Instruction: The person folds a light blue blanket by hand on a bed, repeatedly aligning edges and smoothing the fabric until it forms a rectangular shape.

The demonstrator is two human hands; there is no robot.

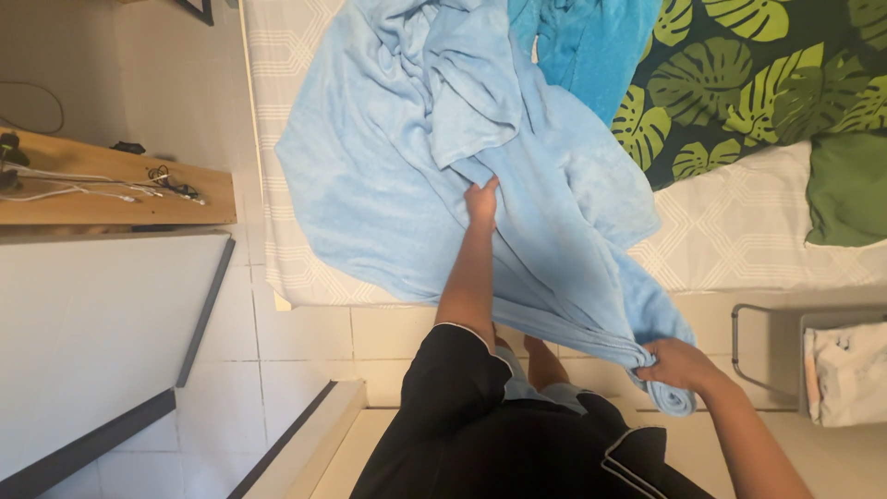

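A large light blue blanket (388, 176) lies rumpled across the bed (739, 240) and hangs over its near edge. My left hand (481, 200) reaches forward and pinches a fold in the middle of the blanket. My right hand (677, 363) grips a bunched corner of the same blanket, low and off the bed's edge at the right. Both arms come from a black short-sleeved top with white piping.
A turquoise towel (591, 46) and a dark cover with green leaf print (758, 74) lie further up the bed, with a green pillow (850, 189) at right. A wooden shelf with cables (111, 189) is at left. A metal-framed stand with white cloth (845, 370) stands at right.
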